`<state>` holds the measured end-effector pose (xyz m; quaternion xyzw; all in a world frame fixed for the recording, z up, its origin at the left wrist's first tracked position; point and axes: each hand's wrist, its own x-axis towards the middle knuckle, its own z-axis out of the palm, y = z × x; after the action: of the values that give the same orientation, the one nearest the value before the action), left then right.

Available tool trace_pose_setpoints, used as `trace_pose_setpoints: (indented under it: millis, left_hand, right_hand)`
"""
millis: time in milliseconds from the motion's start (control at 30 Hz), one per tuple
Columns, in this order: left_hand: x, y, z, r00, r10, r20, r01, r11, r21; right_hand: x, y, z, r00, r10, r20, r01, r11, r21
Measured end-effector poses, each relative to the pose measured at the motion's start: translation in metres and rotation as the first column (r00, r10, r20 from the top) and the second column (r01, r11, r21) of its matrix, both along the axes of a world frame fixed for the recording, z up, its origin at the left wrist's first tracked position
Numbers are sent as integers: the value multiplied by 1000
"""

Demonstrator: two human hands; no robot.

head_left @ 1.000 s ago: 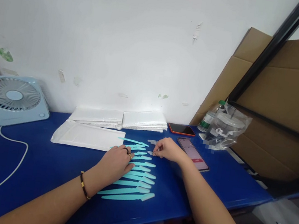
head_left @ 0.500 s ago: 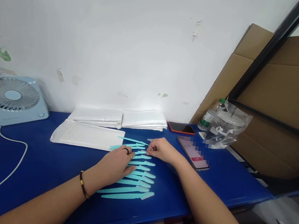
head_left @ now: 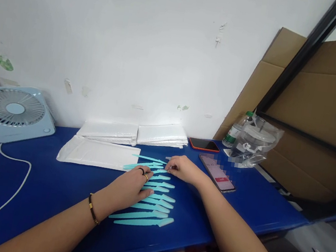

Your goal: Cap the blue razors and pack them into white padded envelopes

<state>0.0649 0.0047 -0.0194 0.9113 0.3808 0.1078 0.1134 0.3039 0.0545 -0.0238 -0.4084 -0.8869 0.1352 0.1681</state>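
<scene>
Several turquoise eyebrow razors (head_left: 144, 221) lie in a column on the blue table, heads to the right. My left hand (head_left: 132, 186) rests across the handles in the middle of the column, fingers spread and thumb apart; it covers parts of several razors. At the far end, my right hand (head_left: 182, 169) has thumb and forefinger pinched on the head end of an eyebrow razor (head_left: 147, 158). The fingers hide part of that head. Just left of the razors lies a white padded envelope (head_left: 100, 154).
Stacks of white envelopes (head_left: 109, 130) stand against the wall. A red-edged phone (head_left: 204, 144) and a lit phone (head_left: 217, 173) lie to the right, near a bottle (head_left: 233, 133) and a bagged cup (head_left: 255, 141). A blue fan (head_left: 15, 113) with a white cable is at left.
Both hands stay almost in place over the razors. The view has shifted very slightly; no razor has visibly moved along the table.
</scene>
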Motion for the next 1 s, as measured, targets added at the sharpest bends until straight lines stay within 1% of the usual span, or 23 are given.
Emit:
trace_pose_setpoints:
  millis: [133, 200, 233, 267, 333, 400, 433, 467, 533, 633, 700, 733, 800, 900, 933, 1000]
  left_hand:
    - [1, -3, 0, 1000, -9, -1, 9, 1000, -25]
    - [1, -4, 0, 1000, -13, -8, 13, 1000, -26]
    - [1, -4, 1, 1000, -17, -6, 17, 1000, -22]
    - [1, -4, 1, 1000, -20, -1, 20, 1000, -13]
    - [1, -3, 3, 1000, -13, 12, 13, 999, 29]
    - [0, -2, 4, 1000, 17, 11, -18, 996, 87]
    - [0, -1, 4, 999, 36, 1, -35, 993, 115]
    - [-1, 0, 4, 999, 52, -14, -50, 989, 138]
    - [-1, 2, 3, 997, 68, -46, -60, 985, 162]
    - [-2, 3, 2, 996, 57, -71, -46, 986, 158]
    - [-1, 2, 2, 995, 51, -83, -38, 988, 151]
    - [-1, 2, 3, 995, 50, -88, -37, 988, 148]
    - [0, 0, 4, 995, 48, -88, -35, 989, 141]
    - [2, -3, 6, 997, 25, -75, -16, 993, 121]
    - [2, -4, 6, 997, 17, -74, -8, 993, 116]
    - [2, -4, 6, 997, 5, -76, 3, 994, 110]
  right_hand:
    - [-9, -2, -3, 997, 67, -24, -66, 998, 14]
    - [-9, -3, -2, 997, 70, -36, -70, 998, 3]
    - [-7, -3, 0, 998, 51, -48, -52, 999, -5]
    - [-3, -3, 2, 997, 10, -70, -10, 1000, -5]
    - [8, -2, 9, 982, -136, -128, 139, 990, 14]
    - [20, 0, 14, 940, -299, -162, 307, 952, 23]
    - [24, 1, 15, 920, -361, -155, 368, 930, 16]
    - [26, 3, 15, 906, -403, -131, 407, 914, 2]
    - [27, 5, 12, 896, -440, -63, 440, 898, -24]
    - [22, 8, 4, 906, -423, 24, 424, 906, -21]
    - [21, 8, 2, 923, -382, 40, 383, 924, -18]
    - [22, 8, 2, 934, -355, 33, 356, 934, -37]
    - [24, 7, 4, 955, -297, 0, 294, 946, -135]
    - [23, 7, 4, 971, -226, -76, 193, 933, -304]
    - [22, 7, 3, 973, -207, -100, 165, 931, -324]
    - [18, 8, 1, 973, -183, -142, 133, 943, -306]
